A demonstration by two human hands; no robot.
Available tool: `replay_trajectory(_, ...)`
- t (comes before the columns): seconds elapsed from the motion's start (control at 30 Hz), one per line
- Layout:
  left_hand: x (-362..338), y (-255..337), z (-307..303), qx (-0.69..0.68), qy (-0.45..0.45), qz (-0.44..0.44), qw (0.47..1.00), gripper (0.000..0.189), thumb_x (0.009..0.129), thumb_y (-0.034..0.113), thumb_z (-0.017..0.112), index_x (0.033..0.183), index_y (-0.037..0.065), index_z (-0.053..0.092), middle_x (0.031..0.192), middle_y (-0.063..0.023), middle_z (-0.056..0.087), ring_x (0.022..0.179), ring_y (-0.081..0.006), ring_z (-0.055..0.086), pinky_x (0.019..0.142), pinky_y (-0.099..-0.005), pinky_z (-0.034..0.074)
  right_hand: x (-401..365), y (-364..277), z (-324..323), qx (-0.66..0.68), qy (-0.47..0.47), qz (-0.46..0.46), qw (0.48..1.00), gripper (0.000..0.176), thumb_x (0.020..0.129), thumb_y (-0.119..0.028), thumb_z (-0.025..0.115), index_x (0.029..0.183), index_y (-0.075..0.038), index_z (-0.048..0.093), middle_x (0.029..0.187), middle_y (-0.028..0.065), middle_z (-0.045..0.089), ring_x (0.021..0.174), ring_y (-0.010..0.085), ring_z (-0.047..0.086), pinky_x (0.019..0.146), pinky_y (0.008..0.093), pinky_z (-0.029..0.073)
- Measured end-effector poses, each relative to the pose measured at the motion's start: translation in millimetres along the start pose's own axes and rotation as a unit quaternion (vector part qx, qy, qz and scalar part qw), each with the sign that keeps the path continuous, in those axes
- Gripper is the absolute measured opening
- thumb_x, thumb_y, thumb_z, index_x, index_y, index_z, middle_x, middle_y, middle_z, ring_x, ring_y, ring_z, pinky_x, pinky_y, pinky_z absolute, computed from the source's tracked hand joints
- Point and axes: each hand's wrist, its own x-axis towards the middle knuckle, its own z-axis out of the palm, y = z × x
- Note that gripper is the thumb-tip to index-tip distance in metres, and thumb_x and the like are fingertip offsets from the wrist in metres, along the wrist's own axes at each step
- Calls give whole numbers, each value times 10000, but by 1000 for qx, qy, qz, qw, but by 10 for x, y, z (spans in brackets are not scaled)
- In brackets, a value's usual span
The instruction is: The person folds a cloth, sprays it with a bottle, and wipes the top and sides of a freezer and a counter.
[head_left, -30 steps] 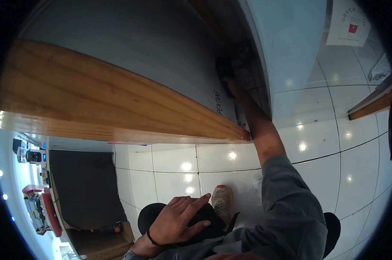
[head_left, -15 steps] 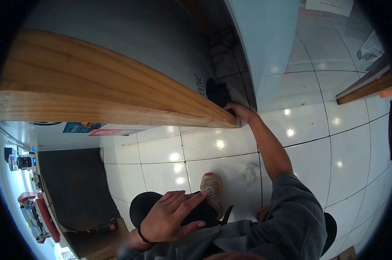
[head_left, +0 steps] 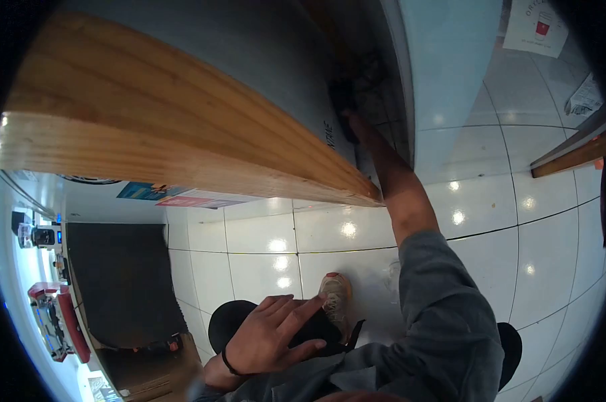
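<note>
My right hand [head_left: 354,126] reaches into the dark gap behind the wooden-edged counter [head_left: 202,127], beside a black object [head_left: 343,100]. Shadow hides its fingers, so its grip cannot be made out. The forearm passes the counter's narrow end, and a grey sleeve covers the upper arm. Over my knee, my left hand [head_left: 266,335] is held palm down with its fingers apart and nothing in it. A dark band circles that wrist.
A pale blue panel [head_left: 443,67] borders the gap on the right. My shoe [head_left: 335,298] stands on the white tiled floor [head_left: 256,271]. At the left are a dark mat [head_left: 119,281] and a red and silver machine [head_left: 58,321]. Another wood-edged piece [head_left: 571,155] stands at the far right.
My right hand has moved from the counter's end deeper into the gap, with the forearm following. The camera view has shifted slightly. My left hand keeps nearly the same pose.
</note>
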Motion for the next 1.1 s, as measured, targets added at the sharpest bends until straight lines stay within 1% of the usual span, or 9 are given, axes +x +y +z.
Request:
replay_trajectory(0.1, -2, -47, 23, 26, 14, 1, 1000, 739, 842, 323, 761, 1421, -7, 443, 1017, -164, 664, 887, -328, 645, 866, -421, 504, 79, 65, -7, 11, -24, -1, 1000, 628, 871, -490, 580, 1258, 3, 593, 1121, 145, 657, 1007, 253, 591, 926, 366, 443)
replay_trajectory(0.2, 12, -37, 18, 30, 10, 10, 999, 730, 842, 320, 759, 1418, -5, 448, 988, -159, 660, 869, -326, 636, 840, -412, 501, -535, -99, -49, 61, -36, 30, 997, 563, 893, -455, 564, 1225, -2, 611, 1093, 125, 665, 991, 229, 594, 911, 356, 448)
replay_trajectory(0.3, 27, -40, 26, 15, 4, 26, 1000, 716, 845, 317, 755, 1414, 5, 454, 967, -151, 649, 867, -322, 628, 834, -405, 496, -897, 175, -336, 46, -128, 39, 990, 750, 860, -499, 569, 1400, 16, 497, 1358, 200, 559, 1271, 271, 502, 1097, 347, 327)
replay_trajectory(0.47, 60, -65, 27, -4, -7, 18, 1000, 695, 799, 307, 794, 1369, 31, 508, 1040, -166, 652, 967, -363, 641, 874, -439, 499, -1035, 1197, -875, 24, -222, 142, 964, 670, 864, -520, 556, 1355, -64, 560, 1438, 169, 491, 1319, 262, 436, 1122, 380, 291)
replay_trajectory(0.57, 85, -73, 38, -6, -6, 27, 1000, 699, 803, 313, 792, 1377, 41, 501, 1053, -162, 655, 972, -367, 639, 883, -446, 496, -1249, 1032, -811, 15, -185, 111, 976, 418, 939, -351, 516, 1174, -29, 639, 1152, 110, 651, 1039, 212, 578, 935, 356, 428)
replay_trajectory(0.67, 113, -61, 38, -2, 2, 35, 999, 700, 810, 326, 786, 1383, 49, 494, 1080, -166, 659, 980, -374, 637, 893, -456, 494, -1176, 772, -566, -91, -130, 49, 986, 432, 935, -377, 505, 1164, -37, 642, 1120, 111, 651, 1021, 222, 583, 938, 356, 424)
replay_trajectory(0.77, 84, -9, 46, 26, 16, 23, 999, 704, 814, 341, 782, 1387, 54, 491, 1101, -173, 661, 986, -387, 633, 894, -468, 494, -1038, 186, -367, 62, -126, 64, 988, 491, 912, -456, 513, 1170, -55, 629, 1066, 98, 647, 990, 223, 590, 897, 356, 448)
replay_trajectory(0.93, 34, 38, 75, 49, 28, 18, 998, 714, 808, 351, 785, 1386, 54, 490, 1117, -175, 664, 981, -403, 631, 885, -480, 498, 23, 275, -125, 107, -52, 62, 991, 562, 839, -516, 592, 1190, -77, 611, 1022, 93, 645, 940, 224, 608, 774, 372, 501)
replay_trajectory(1.1, -22, 47, 44, 56, 23, -11, 998, 712, 799, 349, 789, 1374, 42, 503, 1122, -169, 670, 986, -402, 639, 897, -484, 501, 4, 499, -154, 106, -78, 88, 987, 683, 848, -510, 589, 1322, -19, 560, 1236, 157, 585, 1125, 260, 528, 985, 368, 408)
